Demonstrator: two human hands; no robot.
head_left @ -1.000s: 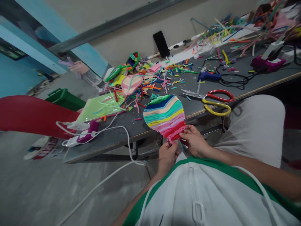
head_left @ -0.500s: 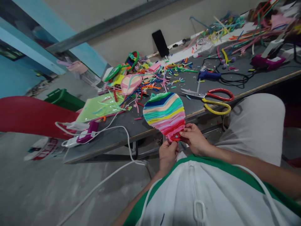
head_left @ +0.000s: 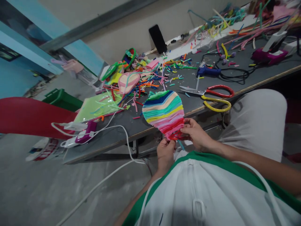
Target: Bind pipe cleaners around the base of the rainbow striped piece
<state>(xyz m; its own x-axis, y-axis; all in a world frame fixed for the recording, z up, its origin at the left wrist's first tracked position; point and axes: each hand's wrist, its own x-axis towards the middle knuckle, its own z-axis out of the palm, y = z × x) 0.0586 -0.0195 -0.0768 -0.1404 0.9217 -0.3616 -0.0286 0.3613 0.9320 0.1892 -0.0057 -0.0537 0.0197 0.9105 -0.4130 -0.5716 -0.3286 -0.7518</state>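
Note:
A striped pipe-cleaner balloon shape (head_left: 164, 110), with bands of green, blue, cream, teal, yellow, pink and red, is held up just past the table's front edge. My left hand (head_left: 166, 153) pinches its narrow lower end from below. On the right side, my right hand (head_left: 195, 133) grips the red part near that tip, fingers closed. A short teal strand (head_left: 181, 145) shows between the hands. Scissors (head_left: 207, 95) with one red and one yellow handle lie on the table to the right, blades apart. Behind them rests a blue glue gun (head_left: 208, 71).
Cut pipe-cleaner pieces (head_left: 174, 70) litter the grey table (head_left: 113, 138). A black phone (head_left: 157, 39) leans on the wall. Purple power strips (head_left: 87, 131) sit at the left end, with a white cord trailing to the floor. A red chair (head_left: 33, 116) and green bin (head_left: 62, 99) stand left.
The view has shifted slightly. My right hand has moved a little up with its fingers still at the red end, and more of the teal strand shows between my hands.

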